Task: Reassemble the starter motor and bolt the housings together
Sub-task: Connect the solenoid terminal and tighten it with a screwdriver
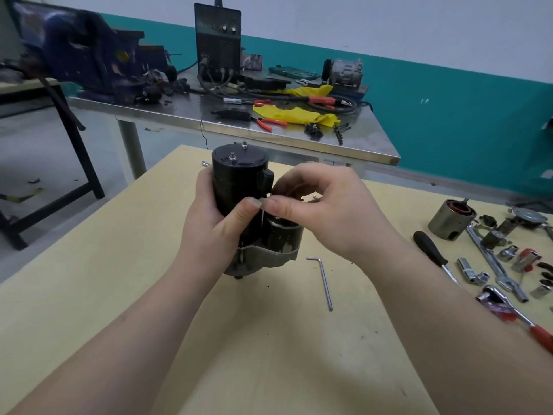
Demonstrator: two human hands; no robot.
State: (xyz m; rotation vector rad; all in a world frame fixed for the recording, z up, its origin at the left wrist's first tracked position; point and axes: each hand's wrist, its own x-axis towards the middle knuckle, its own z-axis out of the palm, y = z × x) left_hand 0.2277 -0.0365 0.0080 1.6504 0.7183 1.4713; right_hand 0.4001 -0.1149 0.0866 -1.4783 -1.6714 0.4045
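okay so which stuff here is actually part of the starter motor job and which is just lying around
In use:
starter motor, held upright by left hand
thin bolt, pinched by right hand

Lying about:
hex key
screwdriver
ratchet
sockets
yellow rag
vise

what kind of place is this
Probably a repair or training workshop: a blue bench vise and welding machine on a steel table, with sockets and a ratchet beside the starter motor.

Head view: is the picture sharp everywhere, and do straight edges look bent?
Head view: the starter motor and both hands are sharp; the blue vise at far left is blurred; the steel table's edge bows from wide-angle distortion; lighting is soft, shadows faint.
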